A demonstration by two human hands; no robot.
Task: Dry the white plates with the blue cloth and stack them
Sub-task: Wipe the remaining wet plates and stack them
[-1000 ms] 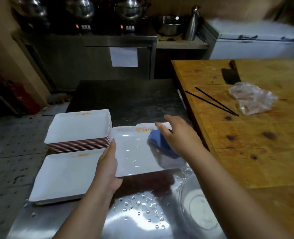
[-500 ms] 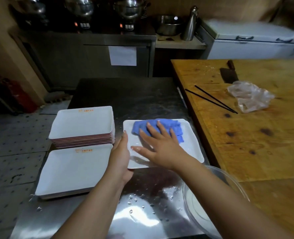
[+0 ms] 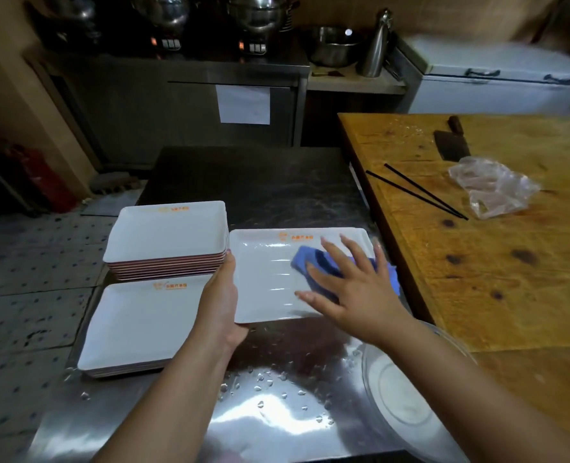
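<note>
A white rectangular plate (image 3: 267, 279) with an orange logo lies on the wet steel counter (image 3: 277, 406). My left hand (image 3: 222, 299) grips its left edge. My right hand (image 3: 353, 285) presses the blue cloth (image 3: 313, 260) flat onto the plate's right half, fingers spread and straight. Left of it stands a tall stack of white plates (image 3: 168, 240). In front of that stack sits a lower stack of white plates (image 3: 140, 325).
A clear glass bowl (image 3: 407, 399) sits at the counter's near right corner. A wooden table (image 3: 497, 235) on the right holds a cleaver (image 3: 450, 145), black chopsticks (image 3: 417, 192) and a plastic bag (image 3: 494, 185). Water drops dot the steel.
The plate has been turned over and now shows its logo side. My right hand and the cloth have shifted from the far edge to the plate's right half. My left hand kept its grip.
</note>
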